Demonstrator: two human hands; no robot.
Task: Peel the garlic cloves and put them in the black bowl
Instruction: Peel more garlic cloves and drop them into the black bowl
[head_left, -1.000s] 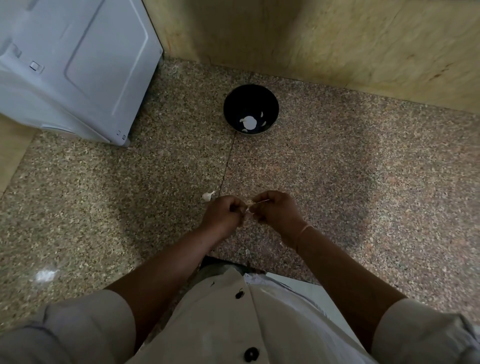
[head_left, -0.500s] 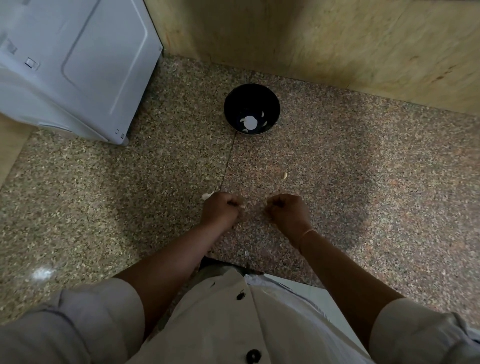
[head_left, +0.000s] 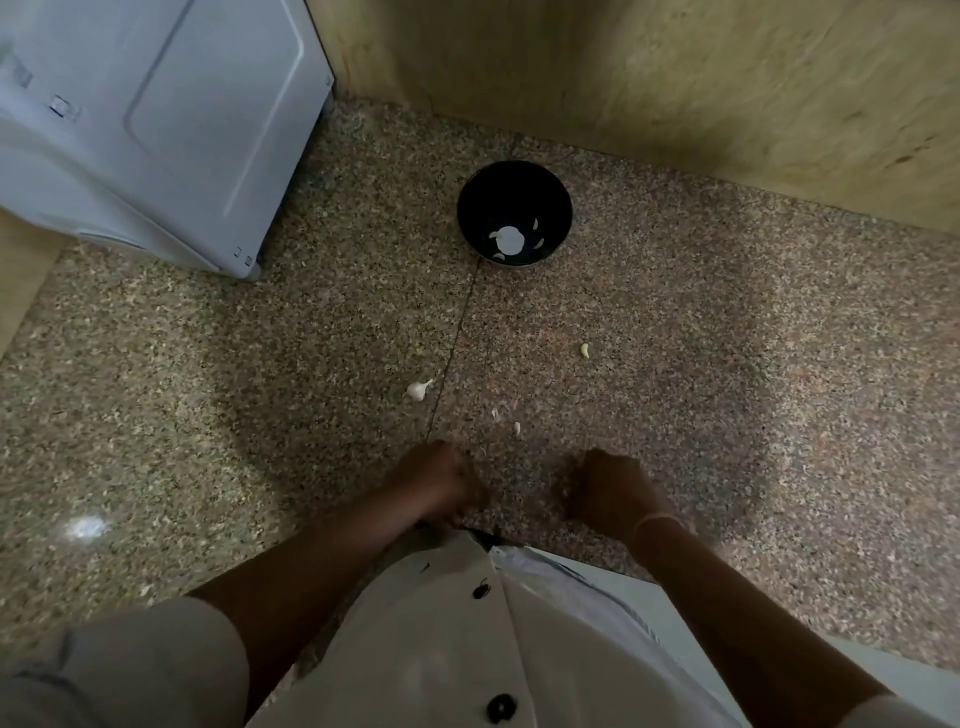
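Head view: I look down at a speckled brown stone floor (head_left: 727, 415), with both hands low near my white buttoned shirt (head_left: 441, 649).
Bowl: the round black bowl (head_left: 475, 208) sits by the far edge of the floor, near the tan wall (head_left: 675, 78). A few white peeled garlic cloves (head_left: 540, 242) lie inside.
Loose clove: one small pale garlic clove (head_left: 585, 351) lies on the bare floor, between the bowl and the right hand and apart from both.
Left hand (head_left: 441, 483): fingers curled under. I cannot tell if it holds anything.
Right hand (head_left: 605, 491): curled the same way. I cannot tell either.
What could go wrong: I think the loose clove may get left behind or pick up dirt, because it fell short of the bowl.
What changed: a second ago the hands were pinched together. Now they are apart and closer to the shirt, and the loose clove is new.
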